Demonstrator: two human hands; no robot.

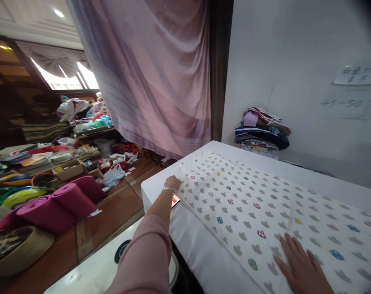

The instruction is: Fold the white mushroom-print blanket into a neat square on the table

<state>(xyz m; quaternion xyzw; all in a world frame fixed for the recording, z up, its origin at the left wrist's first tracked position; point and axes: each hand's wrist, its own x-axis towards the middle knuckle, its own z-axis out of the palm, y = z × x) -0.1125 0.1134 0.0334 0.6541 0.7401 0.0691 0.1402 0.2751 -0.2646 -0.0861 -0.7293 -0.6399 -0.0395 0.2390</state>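
A white cloth (243,216) printed with grey mouse-head shapes and small coloured ones lies spread over a white-covered table (191,237). At its far left edge is my left hand (173,183), with a bracelet at the wrist; its fingers are curled and closed at the cloth's border, and what they pinch is too small to make out. A red and white card (174,200) shows just below that wrist. My right hand (300,263) rests flat on the cloth at the lower right, fingers apart, holding nothing.
Folded fabrics (261,130) are stacked against the wall behind the table. A pink curtain (173,73) hangs beyond it. To the left, pink rolls (59,204), boxes and many goods cover the tiled floor. A whitish surface (96,261) lies below my left arm.
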